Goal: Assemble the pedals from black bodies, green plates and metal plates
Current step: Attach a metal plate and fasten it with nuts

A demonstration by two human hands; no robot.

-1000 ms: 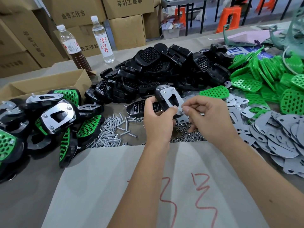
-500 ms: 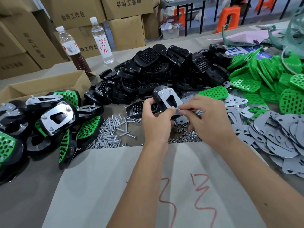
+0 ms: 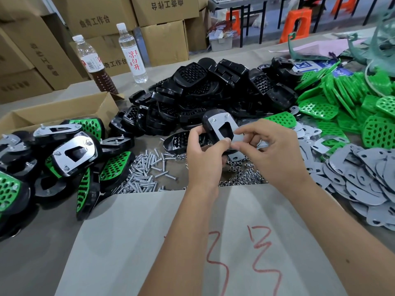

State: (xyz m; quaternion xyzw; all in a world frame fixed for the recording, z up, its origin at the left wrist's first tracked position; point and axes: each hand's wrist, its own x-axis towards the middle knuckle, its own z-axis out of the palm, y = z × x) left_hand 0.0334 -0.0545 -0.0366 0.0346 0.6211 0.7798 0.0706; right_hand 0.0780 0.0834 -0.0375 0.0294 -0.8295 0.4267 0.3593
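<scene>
1. The left hand (image 3: 205,154) grips the pedal (image 3: 220,129) above the middle of the worktop (image 3: 42,263), near the loose nuts (image 3: 241,174).
2. The right hand (image 3: 275,154) has its fingertips pinched together at the pedal's metal plate (image 3: 222,124); whether they hold a nut, I cannot tell.
3. Risk: anything that small could slip and vanish among the nuts below.
4. Risk: a loosened grip lets the plate shift off its screws.
5. Writing: the clear bottle (image 3: 132,54) reads 凉白开; the cartons (image 3: 166,9) carry mirrored characters; red scrawl marks the paper sheet (image 3: 149,242).

Two bare forearms are seen, with no sleeve reaching into view. The left hand (image 3: 204,159) and the right hand (image 3: 275,154) are ungloved. The fingernails are kept short.
</scene>
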